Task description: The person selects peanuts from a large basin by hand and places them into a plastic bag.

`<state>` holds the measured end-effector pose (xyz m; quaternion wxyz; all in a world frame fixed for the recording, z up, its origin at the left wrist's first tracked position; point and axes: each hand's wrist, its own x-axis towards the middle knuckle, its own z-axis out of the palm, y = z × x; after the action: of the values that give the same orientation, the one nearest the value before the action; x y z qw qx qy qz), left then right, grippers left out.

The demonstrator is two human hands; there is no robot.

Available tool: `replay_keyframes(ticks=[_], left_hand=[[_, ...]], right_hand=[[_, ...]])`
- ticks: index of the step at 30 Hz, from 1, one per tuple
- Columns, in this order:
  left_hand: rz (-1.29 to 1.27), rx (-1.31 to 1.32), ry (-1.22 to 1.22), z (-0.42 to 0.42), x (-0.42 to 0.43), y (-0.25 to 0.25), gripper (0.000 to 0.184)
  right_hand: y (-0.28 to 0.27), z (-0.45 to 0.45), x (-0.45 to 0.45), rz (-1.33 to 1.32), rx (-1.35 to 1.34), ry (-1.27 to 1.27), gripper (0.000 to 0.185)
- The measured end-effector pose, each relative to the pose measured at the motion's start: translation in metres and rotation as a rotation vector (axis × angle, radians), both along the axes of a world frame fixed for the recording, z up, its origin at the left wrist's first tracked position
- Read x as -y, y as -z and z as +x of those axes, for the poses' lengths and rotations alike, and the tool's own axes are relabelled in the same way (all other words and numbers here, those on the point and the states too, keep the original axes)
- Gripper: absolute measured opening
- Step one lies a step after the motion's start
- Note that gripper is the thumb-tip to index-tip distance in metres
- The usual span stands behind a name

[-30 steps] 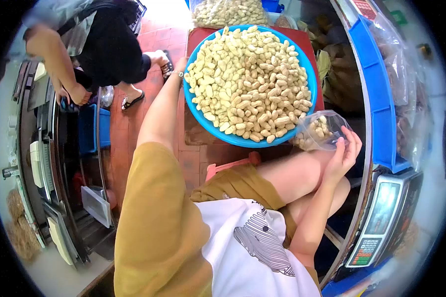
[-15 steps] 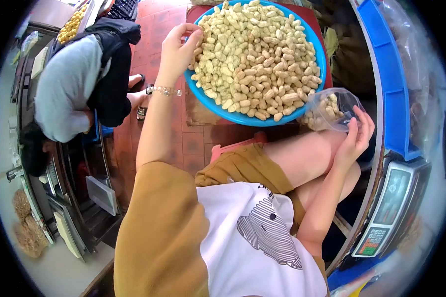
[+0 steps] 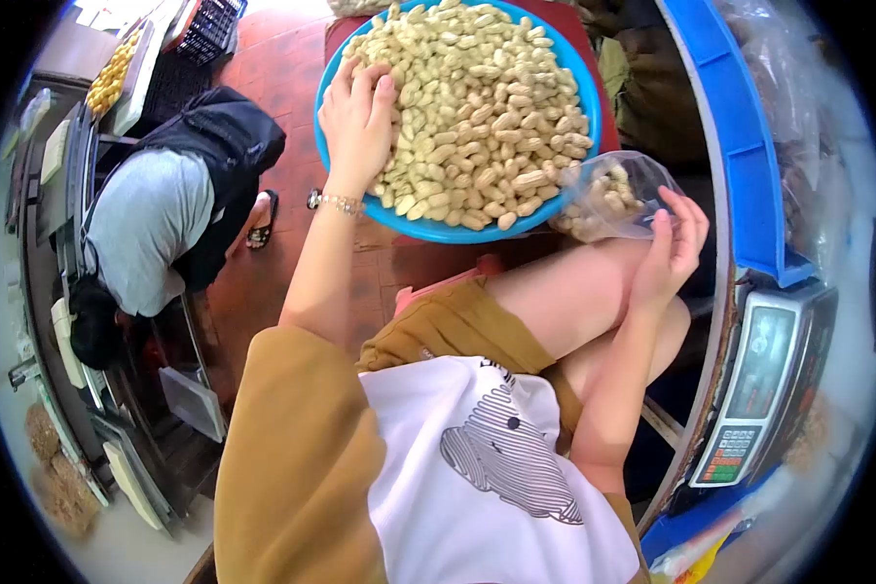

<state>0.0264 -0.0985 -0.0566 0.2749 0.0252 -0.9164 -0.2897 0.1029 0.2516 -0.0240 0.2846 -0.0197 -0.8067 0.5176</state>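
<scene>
A round blue basin [image 3: 428, 232] in front of me is heaped with unshelled peanuts [image 3: 477, 117]. My left hand [image 3: 358, 122] lies over the left side of the heap, palm down. Its fingers look apart and bent onto the peanuts, with the tips partly out of sight. At the basin's lower right edge, my right hand [image 3: 679, 238] grips the rim of a clear plastic bag [image 3: 642, 175] between thumb and fingers. Some peanuts lie inside the bag, whose mouth is held spread near my knee.
To the right stand a digital scale [image 3: 754, 389] and a blue tray edge [image 3: 749, 146]. A person in a grey shirt [image 3: 151, 224] bends over at the left, near racks and trays. A black crate [image 3: 209, 29] sits at upper left on the red tiled side.
My left hand has turned palm down and reached further over the peanuts. The right hand still holds the bag. The view has shifted, and the person at left is bent lower.
</scene>
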Motion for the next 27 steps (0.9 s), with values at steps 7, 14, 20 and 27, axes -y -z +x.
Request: replay_keyframes(ticks=[7, 14, 20, 27], left_hand=[[-0.025, 0.048, 0.082, 0.003, -0.018, -0.012, 0.028], [0.015, 0.013, 0.154, -0.001, -0.027, -0.021, 0.031], [0.395, 0.091, 0.304, -0.013, -0.054, -0.024, 0.037], [0.595, 0.119, 0.376, -0.014, -0.061, -0.043, 0.045]], right_hand=[[-0.006, 0.002, 0.004, -0.002, 0.028, -0.006, 0.020], [-0.011, 0.004, 0.006, -0.006, 0.056, -0.001, 0.020], [-0.009, 0.003, 0.006, 0.001, 0.036, -0.016, 0.020], [-0.013, 0.005, 0.005, 0.006, 0.020, -0.037, 0.020]])
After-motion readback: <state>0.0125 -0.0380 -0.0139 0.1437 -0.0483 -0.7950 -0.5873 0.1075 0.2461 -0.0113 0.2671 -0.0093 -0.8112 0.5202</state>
